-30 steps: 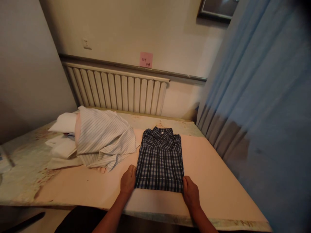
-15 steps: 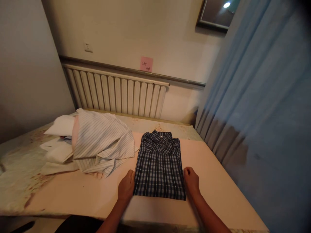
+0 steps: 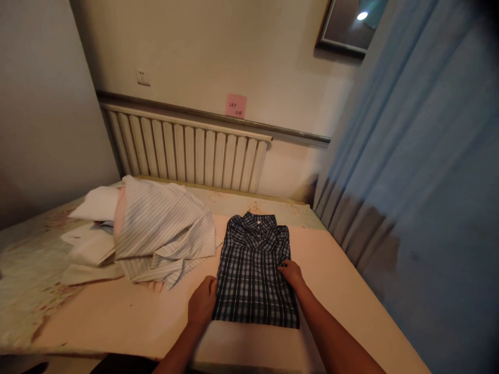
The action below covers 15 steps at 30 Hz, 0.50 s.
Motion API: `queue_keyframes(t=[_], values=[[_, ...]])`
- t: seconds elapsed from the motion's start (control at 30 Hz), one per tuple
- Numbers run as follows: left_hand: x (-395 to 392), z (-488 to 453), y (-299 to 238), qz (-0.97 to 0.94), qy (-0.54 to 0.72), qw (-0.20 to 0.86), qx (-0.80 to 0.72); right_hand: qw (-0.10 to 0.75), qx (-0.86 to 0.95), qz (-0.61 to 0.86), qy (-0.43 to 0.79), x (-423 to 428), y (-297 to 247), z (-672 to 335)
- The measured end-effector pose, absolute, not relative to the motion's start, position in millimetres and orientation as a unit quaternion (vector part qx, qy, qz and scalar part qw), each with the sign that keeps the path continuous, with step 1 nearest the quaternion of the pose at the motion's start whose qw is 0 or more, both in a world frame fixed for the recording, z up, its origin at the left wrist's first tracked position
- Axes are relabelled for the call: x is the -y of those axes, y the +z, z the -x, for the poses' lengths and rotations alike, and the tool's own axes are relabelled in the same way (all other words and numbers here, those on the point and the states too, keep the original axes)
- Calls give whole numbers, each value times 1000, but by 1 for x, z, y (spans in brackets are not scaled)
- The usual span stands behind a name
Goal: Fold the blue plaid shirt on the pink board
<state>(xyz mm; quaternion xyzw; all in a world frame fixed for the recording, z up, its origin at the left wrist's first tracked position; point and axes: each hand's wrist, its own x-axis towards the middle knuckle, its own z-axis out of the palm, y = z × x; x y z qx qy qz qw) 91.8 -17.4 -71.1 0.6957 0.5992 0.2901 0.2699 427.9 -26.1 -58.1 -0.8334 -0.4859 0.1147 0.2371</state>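
A folded plaid shirt (image 3: 255, 285) in dark blue, grey and white lies flat, with its buttoned collar at the far end. My left hand (image 3: 202, 301) is closed at the shirt's left edge, its fingers curled and partly hidden. On the opposite side, my right hand (image 3: 293, 272) reaches over the right edge, thumb and finger pinching the cloth there. To the left of the shirt is a loose heap with a white striped shirt (image 3: 163, 223) on top.
Under the clothes a pale pink sheet (image 3: 156, 322) covers part of a flowered bed surface (image 3: 23, 275). A radiator (image 3: 187, 150) runs along the wall behind. Blue curtains (image 3: 413, 182) hang at the right. A pink note (image 3: 236, 106) is above the radiator.
My right hand has moved inward and slightly away from me, from beside the shirt's right edge onto it. My left hand stays at the left edge. The view has tilted slightly.
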Motion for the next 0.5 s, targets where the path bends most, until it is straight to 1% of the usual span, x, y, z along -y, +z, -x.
queue_keyframes(t=[0.27,0.5], values=[[-39,-119,-62,-675,287,280,-620,239,467,837,158,29,-65,-423],[-67,-144,-53,-677,261,302,-619,282,440,833,184,26,-72,-418]])
